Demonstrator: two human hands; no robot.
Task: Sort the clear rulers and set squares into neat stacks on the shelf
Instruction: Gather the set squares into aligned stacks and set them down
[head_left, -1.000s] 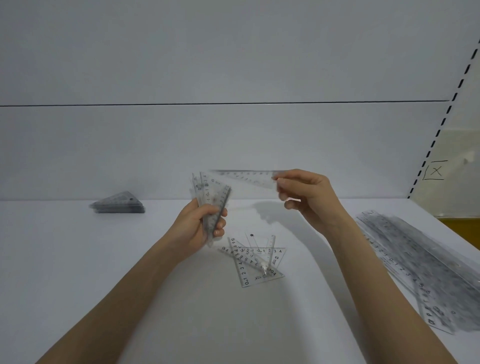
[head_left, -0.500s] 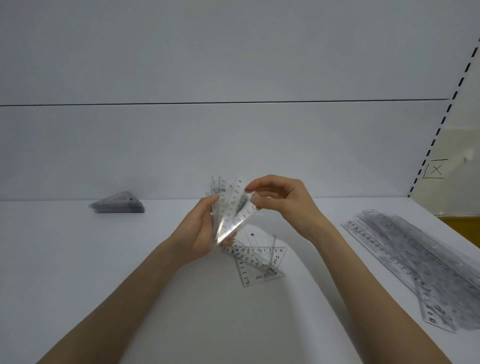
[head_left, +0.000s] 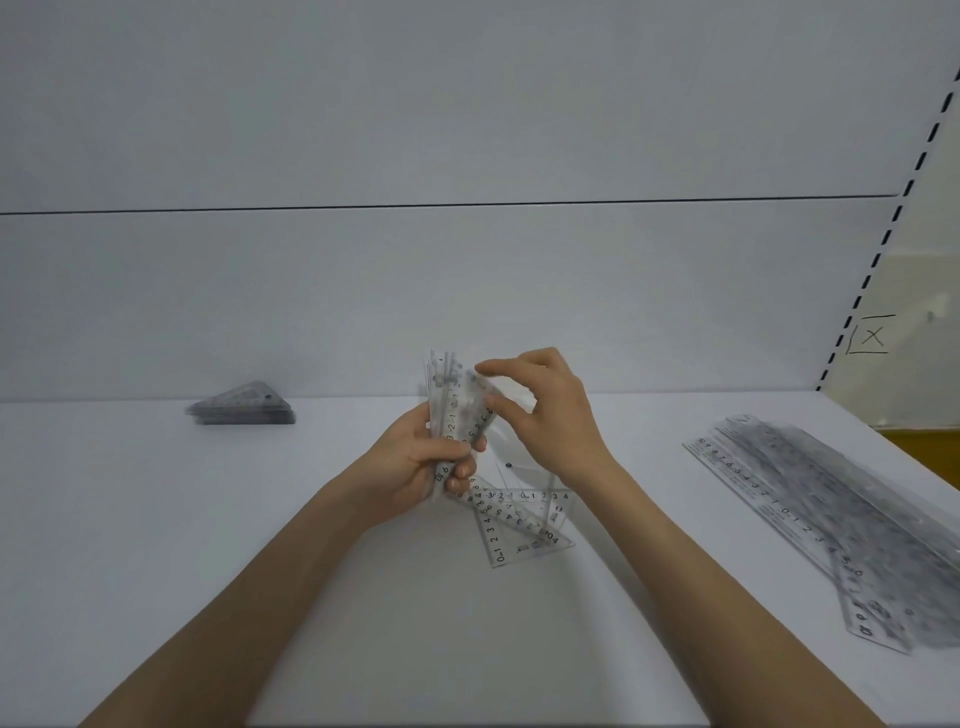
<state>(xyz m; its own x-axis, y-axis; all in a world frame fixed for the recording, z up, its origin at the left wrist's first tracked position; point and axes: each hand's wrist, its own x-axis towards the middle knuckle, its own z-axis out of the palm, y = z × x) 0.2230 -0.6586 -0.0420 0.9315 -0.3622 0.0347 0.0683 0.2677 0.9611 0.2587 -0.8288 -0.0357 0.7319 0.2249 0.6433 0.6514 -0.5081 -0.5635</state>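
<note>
Held set squares: a fanned bundle of clear triangles with printed scales, standing nearly upright above the middle of the shelf, clear of its top.

Your left hand carries the bundle from below. Its grip is clamped on the lower end, thumb on the near face and fingertips wrapped round the right edge.

Your right hand meets the bundle at its upper right corner. Here the grip is a pinch, with the forefinger over the top edge and the thumb against the face. The other fingers are curled loosely behind.

Loose set squares: a few clear triangles lying flat and overlapping on the shelf, just below and to the right of the held bundle.

Finished stack: triangles piled flat, well to the left of the bundle, near the back panel.

Rulers: long clear rulers stacked at a slant, well to the right of the bundle, reaching toward the shelf's front edge.

Slotted upright: far right of the bundle, rising past it, with a boxed X mark beside it.
</note>
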